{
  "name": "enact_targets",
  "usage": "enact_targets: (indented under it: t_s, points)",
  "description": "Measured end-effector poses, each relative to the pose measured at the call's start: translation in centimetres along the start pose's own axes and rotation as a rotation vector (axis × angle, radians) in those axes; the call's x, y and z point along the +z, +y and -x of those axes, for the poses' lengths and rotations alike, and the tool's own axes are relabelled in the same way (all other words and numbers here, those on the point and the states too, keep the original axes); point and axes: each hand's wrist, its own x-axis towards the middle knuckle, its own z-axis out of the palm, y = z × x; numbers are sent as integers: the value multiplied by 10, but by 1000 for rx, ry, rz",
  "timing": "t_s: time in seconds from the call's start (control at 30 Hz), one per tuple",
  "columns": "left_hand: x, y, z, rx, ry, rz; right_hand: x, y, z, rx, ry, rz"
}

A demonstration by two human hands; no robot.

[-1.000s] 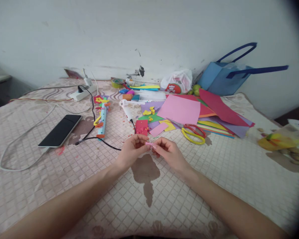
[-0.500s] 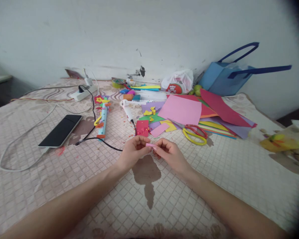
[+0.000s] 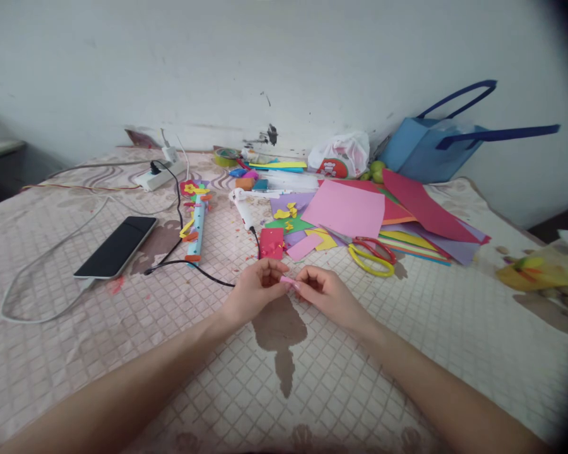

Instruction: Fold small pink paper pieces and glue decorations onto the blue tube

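Note:
A small strip of pink paper (image 3: pixel 288 281) is pinched between the fingertips of both hands, low over the cloth. My left hand (image 3: pixel 258 287) grips its left end, thumb against fingers. On the other end, my right hand (image 3: pixel 324 291) closes with thumb and index finger; the fingers cover much of the strip. Just beyond the hands lie a red paper piece (image 3: pixel 271 243) with tiny scraps and a pink paper rectangle (image 3: pixel 305 247). Scissors with red and yellow handles (image 3: pixel 372 260) rest to the right. A white glue gun (image 3: pixel 243 211) lies farther back, its black cord running toward my left hand.
Coloured paper sheets (image 3: pixel 345 208) spread at the back right before a blue bag (image 3: pixel 430 151). At left are a phone (image 3: pixel 116 247) on a cable, a power strip (image 3: pixel 161 176) and a decorated light-blue paper stick (image 3: pixel 197 227). A yellow-filled plastic bag (image 3: pixel 539 271) sits far right.
The pink strip shows less between my fingertips, and the right fingers sit slightly differently on it. The whole view has shifted a little; the things on the table stay put.

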Motion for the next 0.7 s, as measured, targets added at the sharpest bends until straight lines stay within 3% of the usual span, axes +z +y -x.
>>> enact_targets:
  t_s: [0.23,0.43,0.7]
  points:
    - [0,0,0,-2,3,12,0,2,0,1,-6,-7]
    - [4,6,2,-106,-37,15,2,3,0,-9,59,-42]
    - [4,9,3,-149,-14,31,1,3,-1,-12,46,-57]
